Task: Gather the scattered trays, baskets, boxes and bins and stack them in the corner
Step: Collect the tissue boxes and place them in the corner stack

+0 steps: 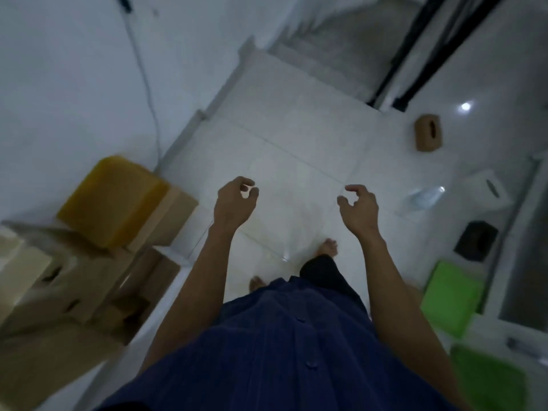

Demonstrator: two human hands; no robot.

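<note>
- Currently nothing is being gripped: left hand [234, 200] and right hand [360, 207] are being held out, loosely curled.
- Yellow bin [112, 200] is being supported by cardboard boxes [74, 277].

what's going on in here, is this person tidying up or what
A person stands on the white tiled floor with both arms out. The left grip and right grip are bare hands, fingers loosely curled, holding nothing. To their left a yellow bin sits on stacked cardboard boxes by the wall. To their right a brown box, a white box, a black bin and green trays lie scattered, not yet gathered.
</note>
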